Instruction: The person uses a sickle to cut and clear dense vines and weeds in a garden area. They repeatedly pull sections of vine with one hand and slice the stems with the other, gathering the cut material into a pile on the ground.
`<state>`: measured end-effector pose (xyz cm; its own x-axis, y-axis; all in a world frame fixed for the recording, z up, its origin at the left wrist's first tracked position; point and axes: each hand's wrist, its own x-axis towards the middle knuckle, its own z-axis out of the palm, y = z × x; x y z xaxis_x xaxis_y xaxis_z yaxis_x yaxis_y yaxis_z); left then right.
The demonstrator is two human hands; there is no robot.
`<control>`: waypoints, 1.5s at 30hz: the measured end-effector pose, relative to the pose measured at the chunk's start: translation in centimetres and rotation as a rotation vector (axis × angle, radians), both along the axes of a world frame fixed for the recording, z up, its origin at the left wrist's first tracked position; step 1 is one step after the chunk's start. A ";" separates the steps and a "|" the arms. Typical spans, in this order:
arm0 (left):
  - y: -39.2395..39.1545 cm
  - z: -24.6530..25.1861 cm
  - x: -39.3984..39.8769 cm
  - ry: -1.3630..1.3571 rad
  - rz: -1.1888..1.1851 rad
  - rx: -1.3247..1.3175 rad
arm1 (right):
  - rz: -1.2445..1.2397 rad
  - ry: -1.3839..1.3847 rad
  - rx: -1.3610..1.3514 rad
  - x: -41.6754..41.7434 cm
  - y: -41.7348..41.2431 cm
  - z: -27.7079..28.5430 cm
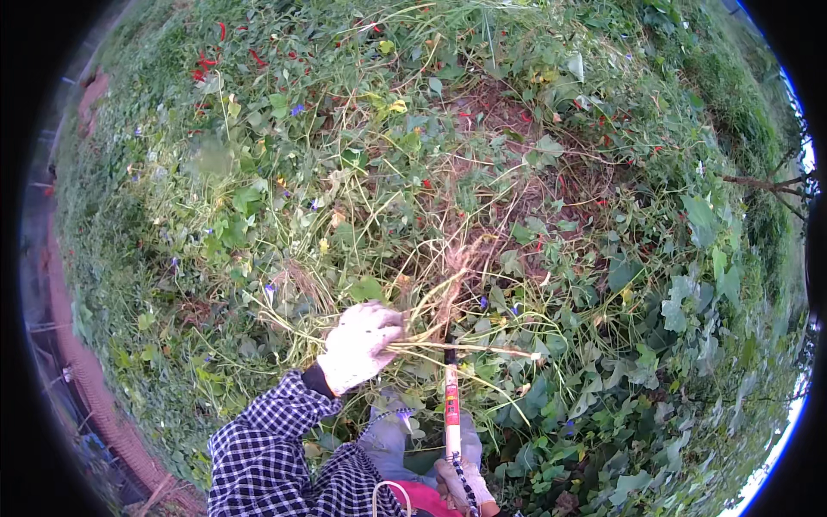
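My left hand (363,344), in a white work glove, is closed around a bundle of pulled-together vine stems (446,346) whose ends stick out to the right. Below and to the right, my right hand (462,481), also gloved, grips the lower end of a long-handled tool (453,413) with a pale handle and a red label. The handle points away from me and passes the stems; its dark ferrule runs into the foliage, where the tool's head is hidden. Dry roots and stems (455,268) lie around its far end. A black-and-white cord hangs by my right hand.
Dense vines with blue and white flowers (270,292) cover the ground. Red chili peppers (205,64) show at the upper left. Brown soil (504,116) shows through ahead. A bare branch (765,185) juts in at the right; a reddish path (97,400) curves along the left.
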<state>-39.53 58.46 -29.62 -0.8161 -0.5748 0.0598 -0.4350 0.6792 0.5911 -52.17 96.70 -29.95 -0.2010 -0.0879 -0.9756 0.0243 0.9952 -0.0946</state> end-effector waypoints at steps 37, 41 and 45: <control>18.9 4.9 4.0 0.104 1.714 0.888 | 0.874 0.668 -0.787 -12.9 -15.3 16.3; 20.7 3.3 5.2 -0.011 1.701 0.934 | 0.859 0.615 -1.161 -4.2 -31.9 13.1; 20.0 3.4 5.6 -0.002 1.434 0.893 | 0.825 0.578 -1.150 0.3 -42.1 6.2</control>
<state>-33.95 78.44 -26.20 0.3559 -0.6508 -0.6707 -0.3616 -0.7577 0.5433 -51.86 54.61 -23.74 -0.0349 -0.9933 -0.1102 -0.7924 0.0947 -0.6026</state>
